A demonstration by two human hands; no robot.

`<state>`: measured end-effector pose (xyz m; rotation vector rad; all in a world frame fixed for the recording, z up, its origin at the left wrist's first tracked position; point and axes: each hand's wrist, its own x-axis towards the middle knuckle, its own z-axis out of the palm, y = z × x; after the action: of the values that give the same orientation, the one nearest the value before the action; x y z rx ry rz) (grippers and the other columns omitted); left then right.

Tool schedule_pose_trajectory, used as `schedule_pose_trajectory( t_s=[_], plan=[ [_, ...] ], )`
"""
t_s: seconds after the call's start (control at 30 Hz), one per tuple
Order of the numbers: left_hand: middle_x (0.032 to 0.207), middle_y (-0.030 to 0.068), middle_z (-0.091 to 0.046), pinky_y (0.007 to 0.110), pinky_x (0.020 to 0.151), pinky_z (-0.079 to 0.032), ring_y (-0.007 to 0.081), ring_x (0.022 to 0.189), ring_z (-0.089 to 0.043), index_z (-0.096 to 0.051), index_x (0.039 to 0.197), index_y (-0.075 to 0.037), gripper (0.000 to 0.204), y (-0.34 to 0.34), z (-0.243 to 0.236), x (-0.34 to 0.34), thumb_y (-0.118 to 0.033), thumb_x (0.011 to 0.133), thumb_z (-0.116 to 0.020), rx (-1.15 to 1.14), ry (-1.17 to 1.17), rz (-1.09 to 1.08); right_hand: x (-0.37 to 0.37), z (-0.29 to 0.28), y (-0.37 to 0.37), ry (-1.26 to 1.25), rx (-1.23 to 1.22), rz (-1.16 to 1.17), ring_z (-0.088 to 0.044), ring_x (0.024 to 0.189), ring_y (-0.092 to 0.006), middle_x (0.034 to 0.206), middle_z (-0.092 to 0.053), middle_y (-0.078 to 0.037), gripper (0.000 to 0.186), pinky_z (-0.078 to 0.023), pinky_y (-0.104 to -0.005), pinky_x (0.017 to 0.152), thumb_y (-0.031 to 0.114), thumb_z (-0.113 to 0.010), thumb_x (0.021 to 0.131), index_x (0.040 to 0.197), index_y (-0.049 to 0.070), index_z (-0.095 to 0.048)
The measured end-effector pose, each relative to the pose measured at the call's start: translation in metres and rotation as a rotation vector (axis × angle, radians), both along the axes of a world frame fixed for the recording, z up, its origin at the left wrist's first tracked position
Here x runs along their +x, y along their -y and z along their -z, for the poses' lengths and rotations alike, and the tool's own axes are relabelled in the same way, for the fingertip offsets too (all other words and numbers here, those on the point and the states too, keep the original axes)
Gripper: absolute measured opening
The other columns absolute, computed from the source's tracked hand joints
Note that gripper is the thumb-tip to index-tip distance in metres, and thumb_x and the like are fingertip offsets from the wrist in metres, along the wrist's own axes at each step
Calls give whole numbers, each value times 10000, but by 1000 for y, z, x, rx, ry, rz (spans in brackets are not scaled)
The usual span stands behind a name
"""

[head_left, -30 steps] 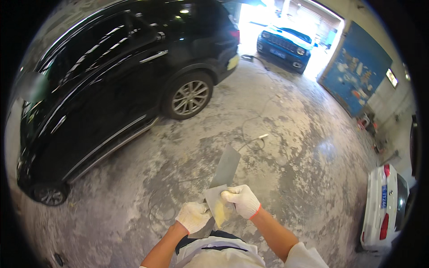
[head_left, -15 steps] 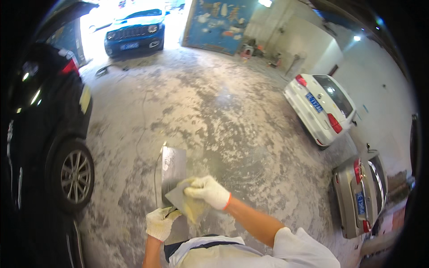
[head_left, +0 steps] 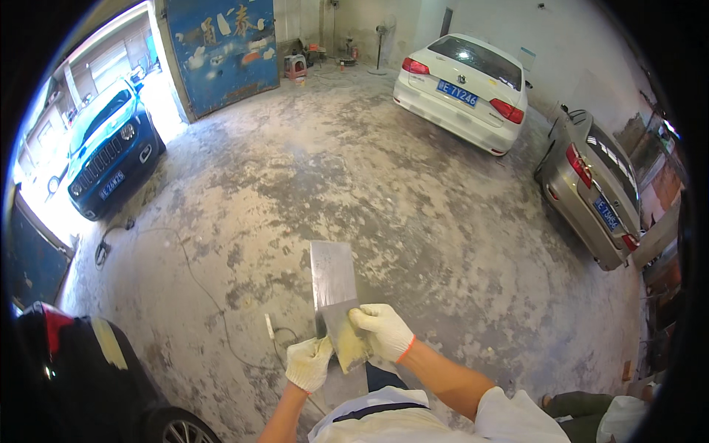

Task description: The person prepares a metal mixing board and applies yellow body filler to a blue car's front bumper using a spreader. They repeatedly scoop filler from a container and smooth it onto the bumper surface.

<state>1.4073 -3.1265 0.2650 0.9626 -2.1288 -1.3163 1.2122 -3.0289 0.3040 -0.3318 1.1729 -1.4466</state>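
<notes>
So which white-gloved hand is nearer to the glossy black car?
Left. The left hand is right of the black car; the right hand is farther right, holding a yellow-smeared grey plate.

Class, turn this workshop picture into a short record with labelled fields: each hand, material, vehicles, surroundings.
Left hand: white-gloved, gripping the long metal plate
Right hand: white-gloved, gripping the flat scraper, which overlaps the plate
Material: yellowish smear on the scraper
Vehicles: blue SUV, left; white sedan, upper right; bronze sedan, right; black car, lower left
Surroundings: blotchy floor, blue door, pedestal fan
</notes>
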Motion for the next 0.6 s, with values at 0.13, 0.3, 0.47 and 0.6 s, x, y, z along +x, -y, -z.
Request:
schedule_pose_trajectory(
  t_s=[0.13, 0.3, 0.47, 0.6],
  plan=[
    [703, 116, -676, 355, 589, -481, 171, 624, -597, -755, 873, 19, 312, 112, -2, -60, -255, 1010, -701, -46, -23, -99, -45, -2, 104, 117, -64, -95, -674, 832, -133, 977, -712, -45, 288, -564, -316, 757, 266, -663, 1064, 1035, -15, -718],
    [842, 170, -743, 398, 665, -556, 328, 757, -744, -786, 945, -48, 278, 225, -12, -89, -313, 976, -709, -29, -59, -69, -87, -25, 239, -338, -47, -236, -535, 799, -82, 844, -613, 16, 302, -474, -296, 718, 284, -629, 1055, 962, 2, -684],
    [777, 145, -718, 399, 655, -553, 340, 726, -720, -780, 911, -73, 270, 342, -10, -125, -327, 969, -710, -127, -139, 25, -141, -41, 354, -552, -80, -444, -449, 798, -73, 836, -546, 45, 275, -427, -277, 706, 267, -600, 1058, 923, 30, -639],
    [732, 139, -687, 387, 633, -535, 319, 675, -694, -743, 839, -57, 361, 442, 5, -165, -383, 991, -721, -244, -116, 81, -181, -32, 442, -407, -9, -456, -471, 797, -83, 827, -564, 14, 335, -449, -292, 713, 304, -607, 1062, 912, 6, -632]
  ],
)
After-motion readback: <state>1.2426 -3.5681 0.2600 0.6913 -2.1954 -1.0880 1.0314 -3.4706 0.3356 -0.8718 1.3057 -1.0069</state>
